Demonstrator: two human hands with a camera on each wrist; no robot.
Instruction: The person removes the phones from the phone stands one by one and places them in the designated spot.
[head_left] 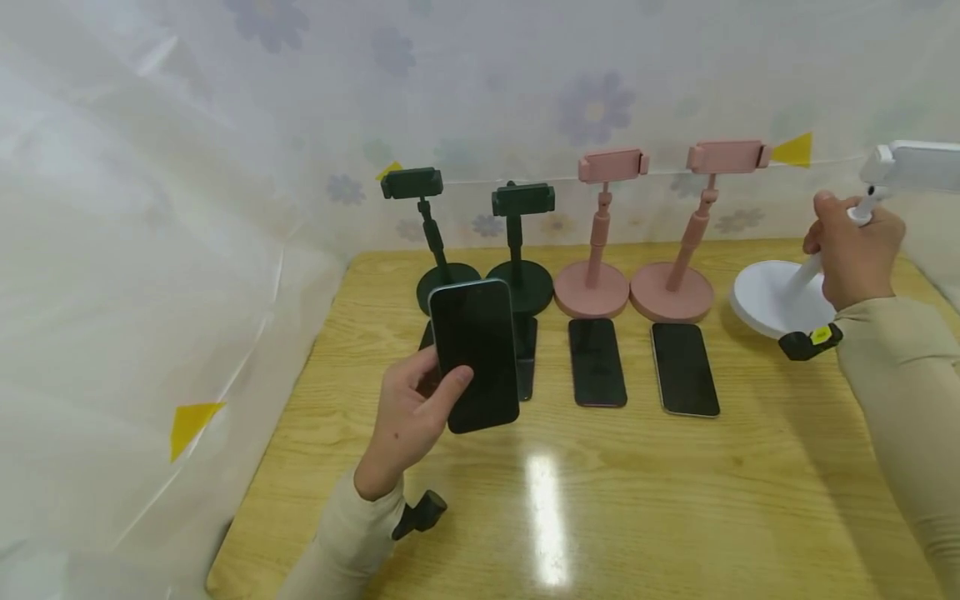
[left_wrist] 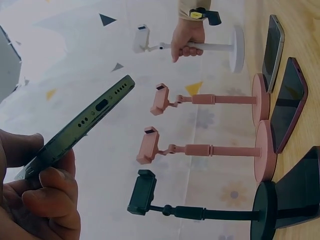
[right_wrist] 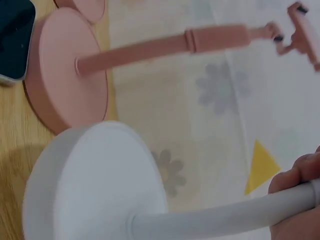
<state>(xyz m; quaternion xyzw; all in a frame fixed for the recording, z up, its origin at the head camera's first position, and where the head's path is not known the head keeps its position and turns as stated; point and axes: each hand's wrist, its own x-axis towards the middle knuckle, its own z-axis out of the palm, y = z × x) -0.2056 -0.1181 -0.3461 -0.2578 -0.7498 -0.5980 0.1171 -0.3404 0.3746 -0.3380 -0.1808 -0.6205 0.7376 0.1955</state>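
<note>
My left hand [head_left: 408, 417] grips a dark-screened phone [head_left: 476, 333] upright above the table, thumb across its front. In the left wrist view, the bottom edge of this phone [left_wrist: 102, 105] with its charging port shows. At the far right, my right hand [head_left: 861, 250] is wrapped round the pole of a white phone stand [head_left: 780, 298]. The clamp of this stand is cut off by the head view's right edge. Whether its base touches the table I cannot tell. The right wrist view shows the white base [right_wrist: 110, 180] and fingers [right_wrist: 305, 167] on the pole.
Two dark green stands [head_left: 521, 287] and two pink stands [head_left: 592, 287] line the back of the wooden table [head_left: 637, 500]. Before the pink ones lie two phones, a dark one [head_left: 597, 362] and a silver-edged one [head_left: 685, 369]. Another phone [head_left: 528, 358] is partly hidden behind the held one.
</note>
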